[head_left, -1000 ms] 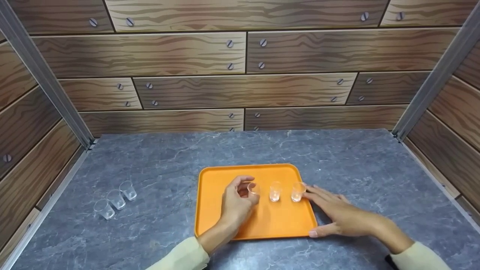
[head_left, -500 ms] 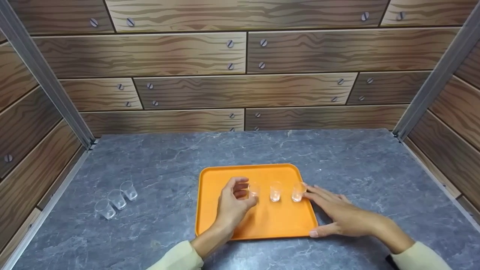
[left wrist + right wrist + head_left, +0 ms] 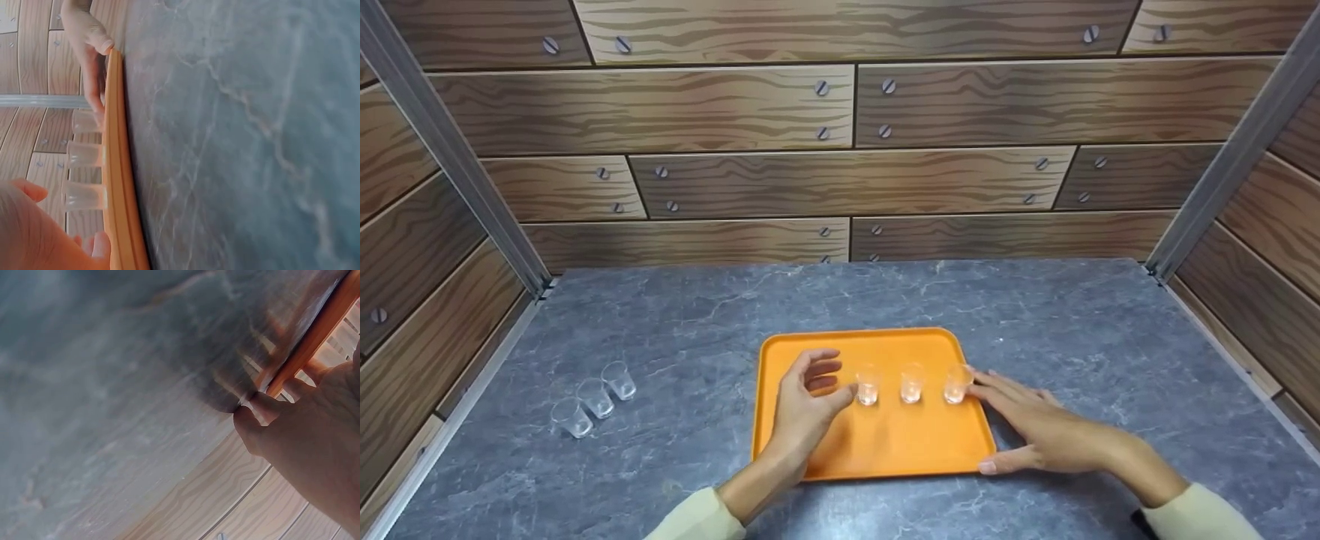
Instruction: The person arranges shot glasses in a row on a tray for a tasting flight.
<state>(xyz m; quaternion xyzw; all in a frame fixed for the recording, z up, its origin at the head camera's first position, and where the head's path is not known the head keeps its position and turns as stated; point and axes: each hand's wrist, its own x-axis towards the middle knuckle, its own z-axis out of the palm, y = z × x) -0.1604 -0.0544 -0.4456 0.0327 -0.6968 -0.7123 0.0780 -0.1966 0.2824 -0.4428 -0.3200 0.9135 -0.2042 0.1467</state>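
Observation:
Three small clear shot glasses stand upright in a row on an orange tray (image 3: 810, 469): a left one (image 3: 868, 388), a middle one (image 3: 911, 386) and a right one (image 3: 956, 386). My left hand (image 3: 802, 405) is over the tray's left half, thumb and fingers spread apart and holding nothing. Its thumb tip lies close beside the left glass; the left wrist view shows a gap between hand and glass (image 3: 84, 196). My right hand (image 3: 1035, 424) rests at the tray's right edge, its fingers extended to the right glass and its thumb at the front right corner.
Three more clear shot glasses (image 3: 595, 399) stand in a slanting row on the grey marbled table (image 3: 697, 315), left of the tray. Wood-patterned walls (image 3: 735, 112) with metal corner posts (image 3: 457, 150) enclose the table at the back and sides.
My left hand has let go of the left glass and drawn away to the left, its fingers spreading. The glass stays on the tray. The right hand has not moved.

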